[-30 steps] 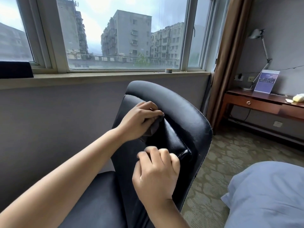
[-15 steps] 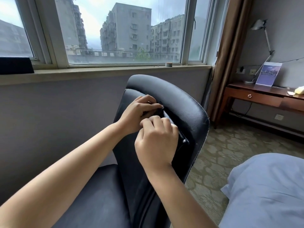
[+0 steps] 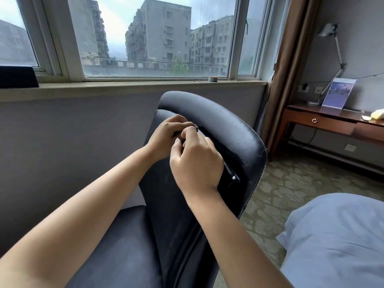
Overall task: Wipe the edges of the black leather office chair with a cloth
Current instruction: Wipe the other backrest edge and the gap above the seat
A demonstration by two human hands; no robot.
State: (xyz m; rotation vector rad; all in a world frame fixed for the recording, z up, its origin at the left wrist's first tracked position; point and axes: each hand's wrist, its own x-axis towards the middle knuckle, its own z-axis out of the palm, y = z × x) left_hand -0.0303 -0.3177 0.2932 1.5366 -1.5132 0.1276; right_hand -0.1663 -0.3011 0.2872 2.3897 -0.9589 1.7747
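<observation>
The black leather office chair (image 3: 228, 129) stands before me with its backrest facing the window. My left hand (image 3: 164, 135) is curled at the seam near the top of the backrest and holds a dark cloth (image 3: 195, 127). Only a sliver of the cloth shows past the fingers. My right hand (image 3: 197, 163) sits just below and against the left one. Its fingers curl over the raised edge of the back cushion (image 3: 230, 173). What lies under the right palm is hidden.
A window sill (image 3: 124, 88) and grey wall run behind the chair. A wooden desk (image 3: 324, 121) with a lamp and a card stands at the right, beside a brown curtain (image 3: 288, 69). A pale blue pillow (image 3: 336, 242) lies at the lower right on patterned carpet.
My right hand has slid up along the cushion edge until it meets my left hand. The left hand has stayed at the seam with the cloth.
</observation>
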